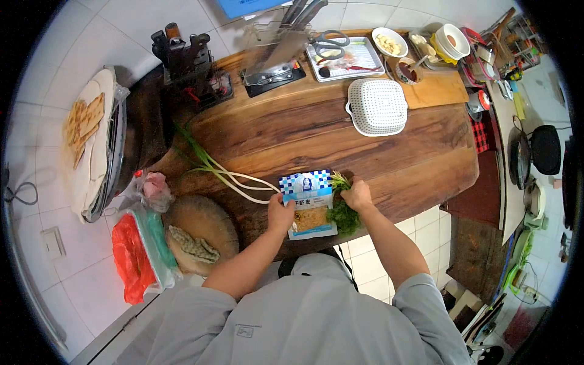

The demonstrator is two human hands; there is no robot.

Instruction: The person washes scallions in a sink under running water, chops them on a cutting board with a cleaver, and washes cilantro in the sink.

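A blue-and-white packet of dried shrimp (310, 212) with a clear window lies at the near edge of the wooden table. My left hand (280, 216) grips the packet's left edge, fingers closed. Right of it, my right hand (358, 196) is closed round a bunch of feathery green herbs (344, 219), whose leaves hang beside the packet. Spring onions (234, 179) lie to the left, their white ends close to my left hand.
A white dotted lidded dish (377, 107) stands on the table (292, 134). Behind are a white tray (371, 58), a bowl (390, 42) and a knife rack (274, 55). At left are a round chopping board (222, 222), plastic bags (131, 255) and flatbread (88, 125).
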